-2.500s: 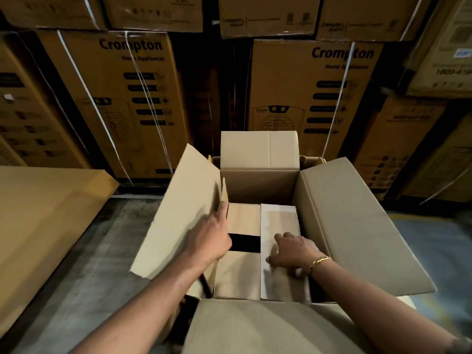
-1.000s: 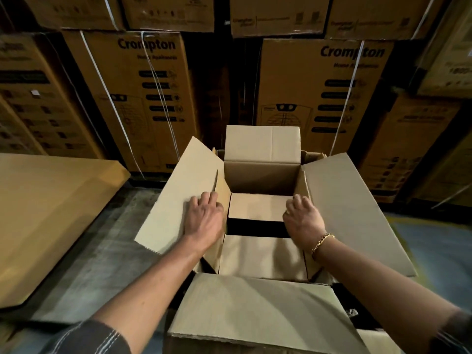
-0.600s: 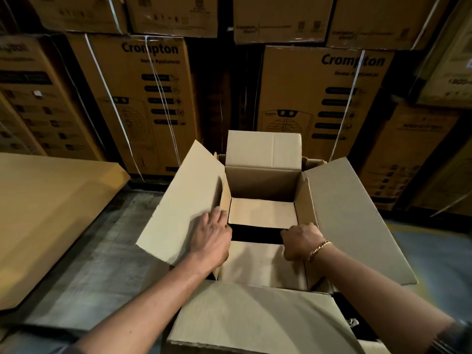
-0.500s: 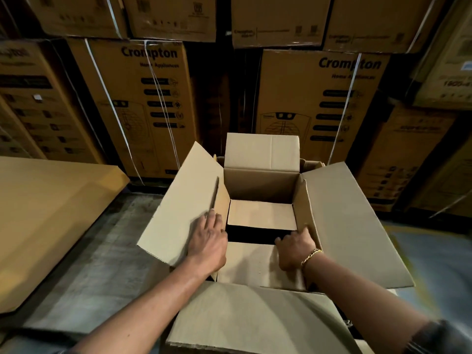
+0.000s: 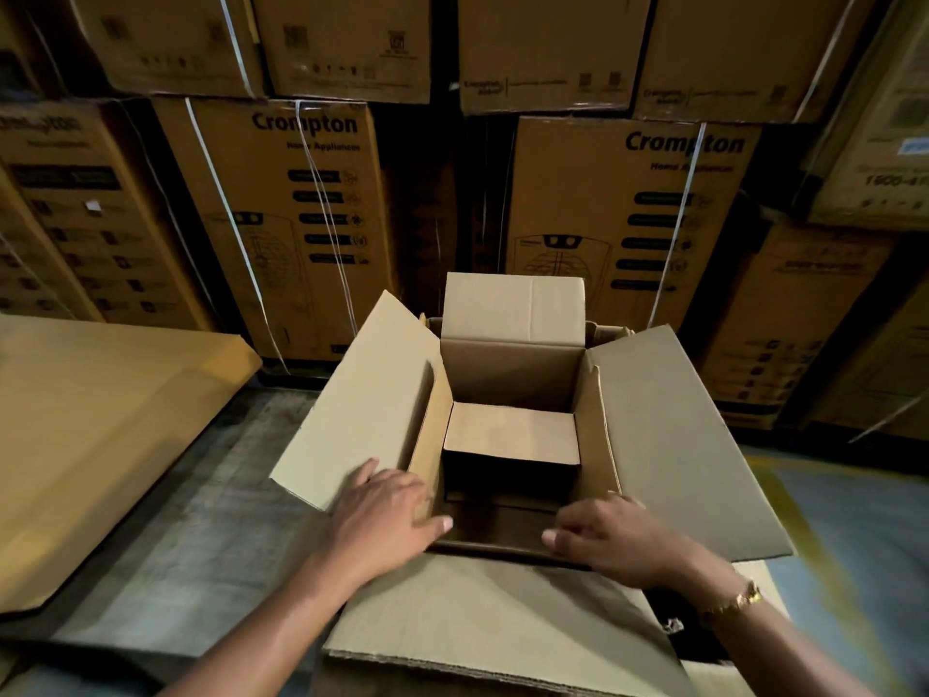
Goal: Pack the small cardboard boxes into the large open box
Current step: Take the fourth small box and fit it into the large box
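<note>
Head view: my left hand (image 5: 387, 520) lies flat and empty, fingers spread, on the large open box (image 5: 668, 435)'s near-left rim; my right hand (image 5: 608, 538) rests loosely curled, empty, on its near-right rim. One small cardboard box (image 5: 510, 432) sits inside against the far wall. All four flaps stand open.

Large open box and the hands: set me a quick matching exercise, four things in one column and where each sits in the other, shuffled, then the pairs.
Things:
1. left hand
2. right hand
3. small cardboard box
4. flat cardboard sheet

Places:
A. deep inside the large open box, against its far wall
B. on the floor, left of the large open box
C. at the near right corner of the opening, empty
D. on the left flap's near end, thumb reaching over the opening

Pairs: 1-D, 2-C, 3-A, 4-B
</note>
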The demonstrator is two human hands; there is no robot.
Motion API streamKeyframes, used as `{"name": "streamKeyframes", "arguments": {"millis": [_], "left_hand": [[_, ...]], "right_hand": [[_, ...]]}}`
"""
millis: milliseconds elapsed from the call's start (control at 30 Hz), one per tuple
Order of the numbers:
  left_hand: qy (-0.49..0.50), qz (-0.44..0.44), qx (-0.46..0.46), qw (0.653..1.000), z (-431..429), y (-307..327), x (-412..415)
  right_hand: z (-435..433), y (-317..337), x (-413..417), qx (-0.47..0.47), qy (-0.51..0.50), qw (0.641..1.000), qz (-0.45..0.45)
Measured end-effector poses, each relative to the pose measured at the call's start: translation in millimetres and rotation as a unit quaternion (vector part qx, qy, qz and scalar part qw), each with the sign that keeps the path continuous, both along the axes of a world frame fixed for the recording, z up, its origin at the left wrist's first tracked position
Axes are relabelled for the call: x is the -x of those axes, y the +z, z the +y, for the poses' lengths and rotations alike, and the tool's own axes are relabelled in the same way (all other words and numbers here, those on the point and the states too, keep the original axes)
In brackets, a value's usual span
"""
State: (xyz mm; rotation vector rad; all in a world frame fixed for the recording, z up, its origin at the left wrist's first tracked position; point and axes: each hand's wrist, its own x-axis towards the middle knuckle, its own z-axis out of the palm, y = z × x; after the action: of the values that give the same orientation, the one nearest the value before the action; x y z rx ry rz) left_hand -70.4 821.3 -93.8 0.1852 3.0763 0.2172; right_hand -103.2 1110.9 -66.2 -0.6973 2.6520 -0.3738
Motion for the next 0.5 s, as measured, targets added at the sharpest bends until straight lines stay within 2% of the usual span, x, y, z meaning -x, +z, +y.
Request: {"name": "streamKeyframes", "arguments": {"millis": [67, 200, 300, 400, 500], "left_hand": [[0.003, 0.003, -0.016, 1.000, 1, -6, -10], [0.022, 0.004, -0.065, 0.998, 6, -11, -11], [0.021, -0.005, -0.093, 0.995, 10, -12, -11], [0.017, -0.019, -0.104, 0.994, 11, -11, -8], [0.030, -0.052, -0.120, 0.991, 8, -7, 4]], "right_hand": [[6, -9, -12, -0.013, -0.003, 0.998, 0.060], [9, -20, -29, -0.006, -0.071, 0.991, 0.113], [5, -21, -34, 0.008, -0.135, 0.988, 0.073], [-1, -17, -30, -0.001, -0.131, 0.991, 0.034], [-4, -11, -14, -0.013, -0.127, 0.991, 0.042]]}}
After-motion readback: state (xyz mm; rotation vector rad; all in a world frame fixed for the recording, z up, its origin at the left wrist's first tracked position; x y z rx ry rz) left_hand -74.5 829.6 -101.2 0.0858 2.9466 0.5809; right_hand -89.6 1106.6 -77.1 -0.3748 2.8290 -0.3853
